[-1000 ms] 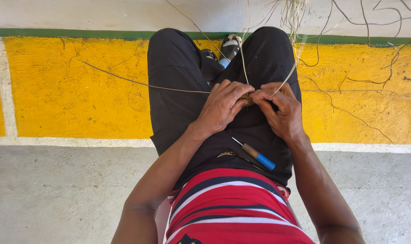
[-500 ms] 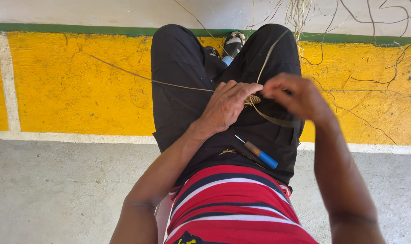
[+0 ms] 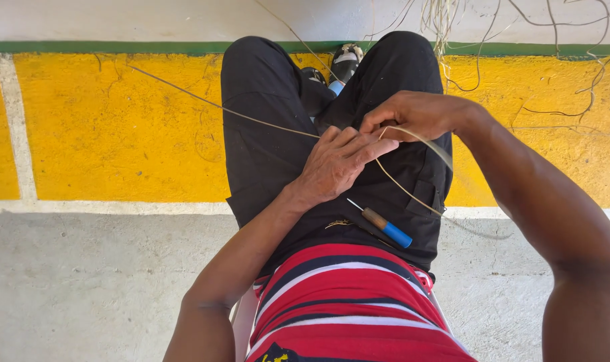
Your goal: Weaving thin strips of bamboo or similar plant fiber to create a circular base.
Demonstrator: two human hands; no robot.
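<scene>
Two bare hands at work over a seated lap, seen from above. Nearest the camera, a red shirt [image 3: 345, 302] with black and white stripes. Just beyond it, lying loose on the black trousers [image 3: 264, 134], a small awl-like tool [image 3: 380, 223] with a thin metal tip, a brown shaft and a blue handle end, tilted, tip toward the left hand, untouched by either hand.

Left hand [image 3: 335, 164] resting on the lap above the tool, fingers [image 3: 372, 146] stretched nearly straight and pressed together, pinning a thin pale fibre strand [image 3: 412, 191] against the trouser cloth; thumb side hidden, so whether anything is pinched beneath cannot be told. Right hand [image 3: 415, 114] raised just beyond and to the right of the left, fingers curled in, pinching the same strand between thumb and fingertips. From that pinch, strand curving down in a loop across the right thigh and back toward the left fingertips. A second long stretch of strand [image 3: 211, 105] running from under the left hand out leftward and upward over the left thigh and across the yellow floor.

Farther out, a dark shoe [image 3: 345, 59] showing between the knees. Beneath, grey concrete floor [image 3: 83, 281], then a white line, then a wide yellow painted band [image 3: 117, 127], then a green stripe [image 3: 103, 47]. Farthest, at the top right, loose dry fibres [image 3: 446, 20] scattered and tangled on the pale ground.
</scene>
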